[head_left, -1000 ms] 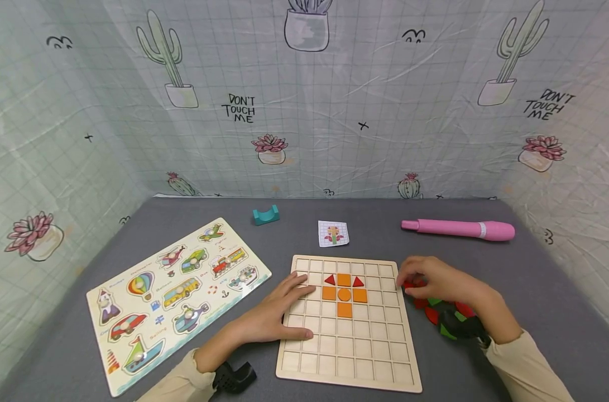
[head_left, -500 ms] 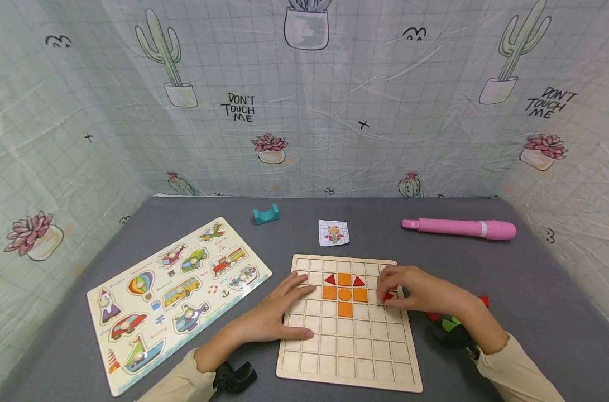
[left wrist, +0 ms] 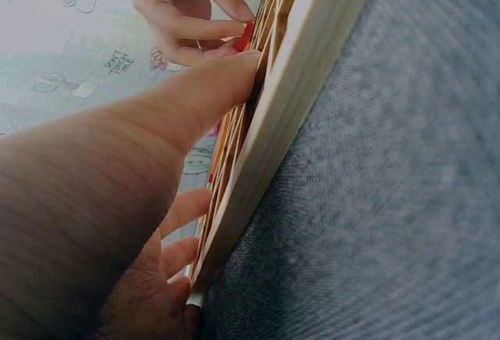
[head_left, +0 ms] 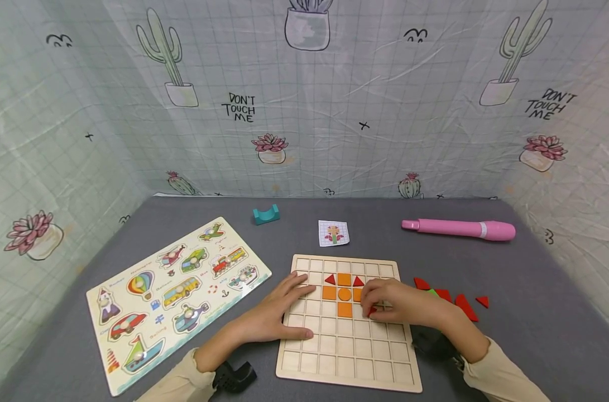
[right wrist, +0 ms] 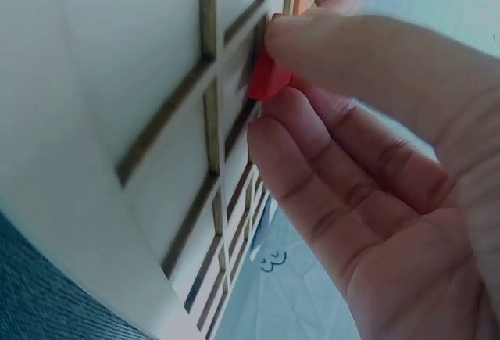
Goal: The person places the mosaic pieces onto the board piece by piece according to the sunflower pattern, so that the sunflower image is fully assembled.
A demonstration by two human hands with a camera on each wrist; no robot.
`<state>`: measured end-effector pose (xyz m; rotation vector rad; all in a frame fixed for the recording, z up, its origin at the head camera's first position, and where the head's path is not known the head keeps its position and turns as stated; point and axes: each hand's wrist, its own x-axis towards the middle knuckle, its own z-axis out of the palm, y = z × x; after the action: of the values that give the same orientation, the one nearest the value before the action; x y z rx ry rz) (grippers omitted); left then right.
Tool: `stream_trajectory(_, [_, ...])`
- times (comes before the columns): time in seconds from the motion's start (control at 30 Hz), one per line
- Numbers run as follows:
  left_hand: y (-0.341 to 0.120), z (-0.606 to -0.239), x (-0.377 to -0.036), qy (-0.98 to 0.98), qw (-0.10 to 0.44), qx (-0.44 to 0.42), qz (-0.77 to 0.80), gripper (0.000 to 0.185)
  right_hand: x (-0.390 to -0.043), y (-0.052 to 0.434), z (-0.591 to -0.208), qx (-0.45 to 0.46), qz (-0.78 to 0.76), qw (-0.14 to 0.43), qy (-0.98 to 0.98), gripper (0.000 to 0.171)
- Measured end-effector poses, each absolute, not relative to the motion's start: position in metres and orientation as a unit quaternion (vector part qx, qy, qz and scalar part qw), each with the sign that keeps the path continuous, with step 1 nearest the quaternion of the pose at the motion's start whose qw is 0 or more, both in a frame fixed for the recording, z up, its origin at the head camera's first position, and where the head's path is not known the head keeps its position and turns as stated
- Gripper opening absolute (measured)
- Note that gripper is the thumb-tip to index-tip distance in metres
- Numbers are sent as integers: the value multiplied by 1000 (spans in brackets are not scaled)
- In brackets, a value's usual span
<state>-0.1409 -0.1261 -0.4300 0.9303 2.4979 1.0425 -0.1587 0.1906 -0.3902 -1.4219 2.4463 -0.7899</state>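
Note:
A wooden grid board lies in front of me. On it, several orange squares surround an orange circle, with a red triangle at the upper left and another red triangle at the upper right. My left hand rests on the board's left side, fingers and thumb spread. Thumb and fingertips of my right hand pinch a small red piece close over the cells just right of the orange squares. The fingers hide most of that piece's outline.
Loose red pieces and a bit of green lie right of the board, partly behind the right arm. Beyond are a small pattern card, a teal curved block and a pink marker-shaped thing. A vehicle puzzle board lies left.
My right hand has moved left from the loose pieces onto the board, carrying a red piece toward the orange squares. More of the loose pieces now show. The left hand has stayed put.

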Motion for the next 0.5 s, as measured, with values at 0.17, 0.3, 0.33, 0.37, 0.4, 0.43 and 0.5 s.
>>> stream_trajectory(0.17, [-126,-430,-141,864,139,323,360,81,-159,190,-393,-472,-256,91,839,13])
stream_trajectory(0.3, [-126,-430,-141,865,140,322,359,80,-159,190,-392,-458,-260,98,844,12])
stream_trajectory(0.33, [-126,-430,-141,865,140,322,359,80,-160,190,-392,-459,-261,100,843,12])
stream_trajectory(0.37, [-126,-430,-141,865,140,321,359,80,-160,190,-392,-461,-262,102,841,12])
stream_trajectory(0.4, [-126,-430,-141,865,141,320,359,80,-160,190,-392,-465,-263,104,839,12])
stream_trajectory(0.43, [-126,-430,-141,866,141,320,358,81,-160,190,-392,-468,-263,104,837,11])
stream_trajectory(0.5, [-126,-430,-141,865,142,320,358,81,-160,190,-393,-472,-266,106,834,11])
